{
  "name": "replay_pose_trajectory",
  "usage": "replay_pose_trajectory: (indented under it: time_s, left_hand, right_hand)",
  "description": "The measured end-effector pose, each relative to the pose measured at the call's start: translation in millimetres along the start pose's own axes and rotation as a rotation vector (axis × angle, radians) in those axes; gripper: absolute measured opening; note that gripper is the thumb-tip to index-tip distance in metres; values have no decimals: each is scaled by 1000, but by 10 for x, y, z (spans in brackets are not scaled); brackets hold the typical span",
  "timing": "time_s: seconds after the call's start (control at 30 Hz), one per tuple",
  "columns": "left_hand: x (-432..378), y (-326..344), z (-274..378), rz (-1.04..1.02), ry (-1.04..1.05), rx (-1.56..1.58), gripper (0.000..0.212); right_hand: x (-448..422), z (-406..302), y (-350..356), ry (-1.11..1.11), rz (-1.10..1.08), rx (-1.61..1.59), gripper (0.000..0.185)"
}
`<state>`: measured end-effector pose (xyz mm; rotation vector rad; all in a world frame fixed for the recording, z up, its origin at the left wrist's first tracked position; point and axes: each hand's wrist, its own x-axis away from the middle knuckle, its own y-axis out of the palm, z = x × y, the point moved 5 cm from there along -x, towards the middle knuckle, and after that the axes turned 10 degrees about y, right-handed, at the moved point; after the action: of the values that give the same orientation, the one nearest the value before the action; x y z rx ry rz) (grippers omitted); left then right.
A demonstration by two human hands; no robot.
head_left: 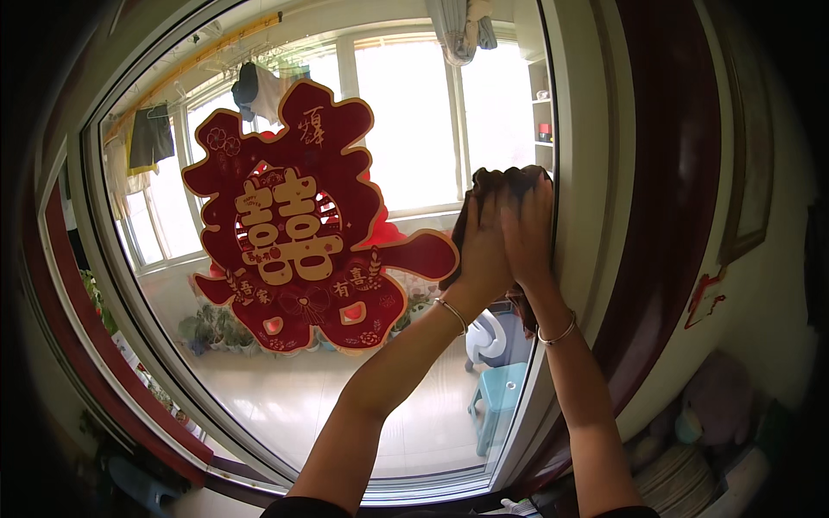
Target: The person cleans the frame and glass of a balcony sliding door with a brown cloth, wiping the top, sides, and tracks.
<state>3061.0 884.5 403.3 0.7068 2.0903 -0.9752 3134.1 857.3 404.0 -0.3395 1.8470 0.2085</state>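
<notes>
My left hand (484,256) lies flat on a dark brown cloth (493,179), pressing it against the glass pane (414,414) of a door. Beside it, my right hand (531,236) also presses the cloth, close to the pale door frame (583,213) on the right. The hands touch each other, and a loose end of cloth hangs below them. Each wrist wears a thin bangle. Left of my hands, a large red and gold double-happiness decoration (353,191) is fixed to the glass. Its right tip reaches the cloth's edge.
Through the glass I see a light blue plastic stool (502,388), potted plants (214,330), and clothes (152,139) hanging near bright windows. A framed picture (751,162) hangs on the right wall. Lower right, a plush toy (719,398) sits in shadow.
</notes>
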Motion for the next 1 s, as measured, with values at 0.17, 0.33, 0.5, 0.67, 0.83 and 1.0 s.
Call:
replay_pose_trajectory:
  time_s: [0.17, 0.33, 0.5, 0.67, 0.83, 1.0]
  left_hand:
    - [-181, -81, -125, 66, -14, -76, 81]
    - [-444, -160, -324, 218, -14, -194, 80]
    - [-745, -419, -635, 296, 34, -228, 77]
    - [-1162, -695, -943, 360, 172, -311, 65]
    - [-1016, -782, -1126, 333, 308, -313, 61]
    - [-1102, -799, -1182, 284, 393, -282, 56]
  right_hand:
    - [-300, -37, 35, -85, 47, 65, 55]
    - [-674, -87, 90, -153, 190, 91, 53]
    - [-1189, -210, 168, -133, 241, 144, 54]
    - [-1805, 13, 137, -167, 216, 381, 54]
    - [-1195, -325, 146, -157, 401, 182, 44]
    - [-1275, -396, 98, -237, 417, 270, 45]
